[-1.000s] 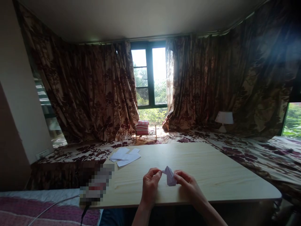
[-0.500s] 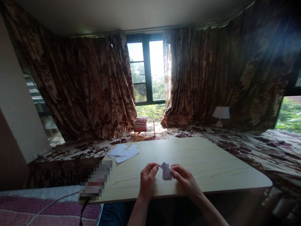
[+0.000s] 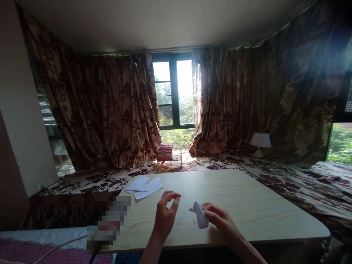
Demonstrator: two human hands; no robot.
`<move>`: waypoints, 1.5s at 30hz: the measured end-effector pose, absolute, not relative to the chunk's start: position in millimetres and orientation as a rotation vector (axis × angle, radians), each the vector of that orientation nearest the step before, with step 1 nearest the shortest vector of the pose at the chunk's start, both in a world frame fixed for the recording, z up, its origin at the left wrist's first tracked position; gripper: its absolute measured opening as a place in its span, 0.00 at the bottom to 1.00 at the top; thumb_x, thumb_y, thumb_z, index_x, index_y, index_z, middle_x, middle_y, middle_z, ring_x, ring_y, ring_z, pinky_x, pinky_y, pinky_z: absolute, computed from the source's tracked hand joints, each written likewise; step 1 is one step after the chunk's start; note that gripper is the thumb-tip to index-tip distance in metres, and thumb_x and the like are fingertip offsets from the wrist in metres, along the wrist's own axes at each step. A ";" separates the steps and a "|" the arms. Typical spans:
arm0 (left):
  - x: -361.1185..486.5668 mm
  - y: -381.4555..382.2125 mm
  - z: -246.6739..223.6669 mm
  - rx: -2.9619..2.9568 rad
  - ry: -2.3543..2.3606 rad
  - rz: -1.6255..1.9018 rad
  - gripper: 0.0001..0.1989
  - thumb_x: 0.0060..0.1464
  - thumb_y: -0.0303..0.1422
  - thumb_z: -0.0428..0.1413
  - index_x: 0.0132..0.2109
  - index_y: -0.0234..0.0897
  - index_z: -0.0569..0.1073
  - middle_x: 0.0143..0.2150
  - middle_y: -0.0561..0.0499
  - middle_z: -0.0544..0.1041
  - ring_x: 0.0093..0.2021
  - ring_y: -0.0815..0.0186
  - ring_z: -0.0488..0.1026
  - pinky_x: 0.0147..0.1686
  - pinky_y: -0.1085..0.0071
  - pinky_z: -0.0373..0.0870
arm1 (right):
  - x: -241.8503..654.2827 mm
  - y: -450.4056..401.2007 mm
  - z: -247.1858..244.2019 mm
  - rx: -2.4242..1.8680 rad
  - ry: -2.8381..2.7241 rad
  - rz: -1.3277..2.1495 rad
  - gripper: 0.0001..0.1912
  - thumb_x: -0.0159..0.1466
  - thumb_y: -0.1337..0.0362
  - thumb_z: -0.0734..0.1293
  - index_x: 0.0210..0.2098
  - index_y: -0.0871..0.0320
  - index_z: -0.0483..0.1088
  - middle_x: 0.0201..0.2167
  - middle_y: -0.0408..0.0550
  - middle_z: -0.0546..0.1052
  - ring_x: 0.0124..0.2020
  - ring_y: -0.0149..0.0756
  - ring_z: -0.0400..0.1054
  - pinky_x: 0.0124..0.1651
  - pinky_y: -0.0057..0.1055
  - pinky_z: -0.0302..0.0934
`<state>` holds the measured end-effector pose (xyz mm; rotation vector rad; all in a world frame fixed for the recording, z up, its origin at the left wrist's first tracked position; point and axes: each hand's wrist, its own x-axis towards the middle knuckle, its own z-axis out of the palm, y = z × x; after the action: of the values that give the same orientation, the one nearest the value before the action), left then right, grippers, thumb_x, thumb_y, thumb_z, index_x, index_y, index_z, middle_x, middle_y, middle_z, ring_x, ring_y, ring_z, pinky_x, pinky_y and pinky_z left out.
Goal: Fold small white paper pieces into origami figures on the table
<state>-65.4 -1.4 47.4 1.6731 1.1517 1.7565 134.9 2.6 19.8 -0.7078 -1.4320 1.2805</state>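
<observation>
A small folded piece of white paper (image 3: 201, 217), with a pointed tip toward the left, is pinched at its right edge by my right hand (image 3: 220, 219) above the near part of the pale wooden table (image 3: 264, 205). My left hand (image 3: 166, 212) is to the left of the folded paper, apart from it. Its thumb and index fingertips come together in a loop; whether anything tiny is between them is too small to tell. Several loose white sheets (image 3: 144, 187) lie overlapping at the table's far left corner.
A blurred-out object (image 3: 110, 222) lies at the table's left edge, with a cable running from it. Behind the table, a striped stack (image 3: 165, 151) sits on a small stand, and a white lamp (image 3: 260, 140) is at the right. Floral curtains frame the window.
My left hand has let go of the folded paper and moved left. My right hand still holds the paper, now slightly lower and further right. The whole view has shifted a little.
</observation>
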 end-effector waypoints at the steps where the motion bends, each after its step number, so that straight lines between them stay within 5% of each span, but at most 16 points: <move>1: -68.2 -4.1 55.2 1.750 1.154 1.753 0.06 0.51 0.34 0.58 0.33 0.38 0.78 0.38 0.48 0.75 0.43 0.60 0.72 0.46 0.64 0.66 | 137.1 1.7 23.3 -0.685 -1.433 1.334 0.15 0.55 0.54 0.67 0.21 0.58 0.65 0.31 0.47 0.68 0.32 0.36 0.61 0.35 0.31 0.57; 19: -51.7 -31.8 91.4 2.540 1.135 1.532 0.13 0.54 0.23 0.54 0.44 0.43 0.76 0.41 0.48 0.73 0.45 0.59 0.67 0.48 0.59 0.62 | 149.0 10.7 66.4 -0.671 -1.358 1.798 0.07 0.53 0.65 0.64 0.22 0.59 0.73 0.22 0.43 0.69 0.25 0.30 0.59 0.30 0.29 0.57; 32: -58.7 -19.6 77.7 1.899 1.225 1.765 0.10 0.50 0.32 0.58 0.42 0.42 0.77 0.44 0.47 0.73 0.50 0.55 0.66 0.54 0.56 0.57 | 137.4 19.4 76.5 -0.706 -1.129 1.698 0.08 0.56 0.62 0.68 0.26 0.60 0.69 0.24 0.41 0.71 0.27 0.30 0.65 0.30 0.28 0.58; 37: -41.3 -18.3 69.1 1.365 1.180 1.651 0.14 0.50 0.40 0.56 0.38 0.34 0.77 0.33 0.46 0.76 0.36 0.59 0.71 0.39 0.63 0.67 | 133.4 32.0 69.7 -0.710 -0.950 1.628 0.07 0.54 0.61 0.68 0.26 0.57 0.69 0.25 0.42 0.74 0.27 0.32 0.67 0.31 0.29 0.60; 45: -15.2 -23.0 75.9 0.948 0.969 1.417 0.17 0.46 0.42 0.57 0.33 0.29 0.77 0.26 0.50 0.69 0.26 0.70 0.65 0.25 0.74 0.62 | 126.2 32.8 56.8 -0.754 -0.881 1.679 0.04 0.50 0.61 0.71 0.24 0.53 0.74 0.23 0.43 0.76 0.29 0.37 0.69 0.34 0.33 0.62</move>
<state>-15.2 -23.0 75.9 0.9480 0.9688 1.4173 126.2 32.8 56.8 -0.7538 -0.8810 1.6794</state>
